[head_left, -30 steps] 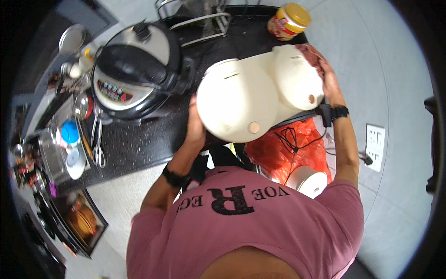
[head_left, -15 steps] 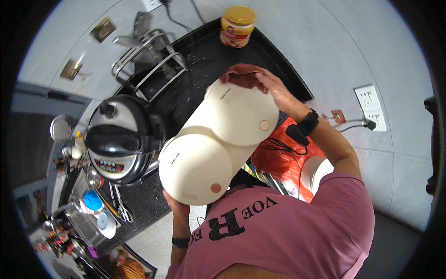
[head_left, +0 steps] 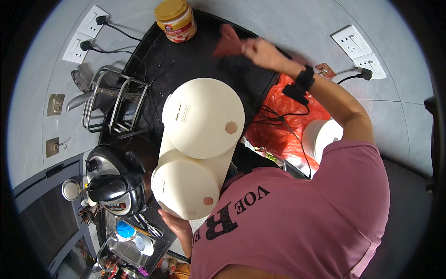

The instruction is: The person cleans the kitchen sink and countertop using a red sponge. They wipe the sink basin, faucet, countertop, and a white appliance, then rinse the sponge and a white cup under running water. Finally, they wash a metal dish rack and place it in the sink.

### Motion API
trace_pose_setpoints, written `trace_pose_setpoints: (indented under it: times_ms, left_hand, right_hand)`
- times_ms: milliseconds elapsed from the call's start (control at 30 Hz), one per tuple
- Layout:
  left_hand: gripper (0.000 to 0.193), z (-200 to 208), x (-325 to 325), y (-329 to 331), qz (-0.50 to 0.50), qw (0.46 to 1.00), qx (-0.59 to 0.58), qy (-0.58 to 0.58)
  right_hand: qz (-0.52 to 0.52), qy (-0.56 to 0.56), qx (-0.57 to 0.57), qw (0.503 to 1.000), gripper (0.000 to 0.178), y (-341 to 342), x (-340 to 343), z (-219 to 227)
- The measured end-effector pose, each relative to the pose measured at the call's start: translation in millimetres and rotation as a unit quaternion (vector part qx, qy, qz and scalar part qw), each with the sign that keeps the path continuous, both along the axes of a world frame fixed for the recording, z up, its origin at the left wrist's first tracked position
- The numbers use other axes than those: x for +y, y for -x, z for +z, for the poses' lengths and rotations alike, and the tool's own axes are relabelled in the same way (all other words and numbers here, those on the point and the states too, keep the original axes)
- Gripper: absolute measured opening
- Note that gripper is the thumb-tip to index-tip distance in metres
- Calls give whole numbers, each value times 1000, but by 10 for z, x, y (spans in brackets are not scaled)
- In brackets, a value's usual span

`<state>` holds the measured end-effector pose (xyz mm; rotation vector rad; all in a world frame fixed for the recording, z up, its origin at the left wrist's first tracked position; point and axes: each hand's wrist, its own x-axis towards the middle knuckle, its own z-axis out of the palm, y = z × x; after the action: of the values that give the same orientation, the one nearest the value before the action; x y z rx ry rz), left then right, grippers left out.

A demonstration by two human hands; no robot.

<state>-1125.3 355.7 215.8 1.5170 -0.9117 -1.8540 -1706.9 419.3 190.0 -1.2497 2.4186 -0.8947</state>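
A cream double-lidded container (head_left: pixel 186 153) is in front of me, with two round lids, each with a small copper-coloured disc. My left hand (head_left: pixel 179 227) grips its near lower end; part of the fingers is hidden beneath it. Away from the container, over the black countertop, my right hand (head_left: pixel 265 52) is closed round a reddish-brown cloth (head_left: pixel 228 43). The cloth hangs out past the fingers, slightly blurred by motion. A black band with a small box sits on the right wrist.
A yellow-lidded jar (head_left: pixel 176 21) stands in the far corner of the black countertop (head_left: pixel 204 51). Left of it are a metal knife rack (head_left: pixel 121 102) and a black electric pressure cooker (head_left: pixel 114 181). Red plastic bag (head_left: pixel 283 125), black cables and a white round container (head_left: pixel 320 137) lie right.
My right hand has left the container's far lid and moved away over the counter, taking the cloth along. The container has turned more upright in view and shifted left, still in my left hand.
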Motion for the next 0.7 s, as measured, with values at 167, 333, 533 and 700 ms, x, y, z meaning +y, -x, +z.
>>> trace_pose_setpoints:
  times_ms: [167, 333, 533, 700]
  left_hand:
    - [73, -47, -49, -94, -14, 999, -21, 30]
    - [79, -109, -34, -69, -31, 995, -82, 46]
    - [88, -168, 61, 54, 31, 953, -294, 60]
    - [79, -260, 61, -46, 57, 960, -270, 56]
  right_hand:
    - [-3, -213, 54, 976, 57, -397, 255, -804]
    - [-101, -187, 141, 967, 66, -891, 484, -1586]
    - [-223, -113, 224, 942, 68, -476, 103, -1907]
    - [-263, -74, 247, 930, 64, -181, -571, -1963]
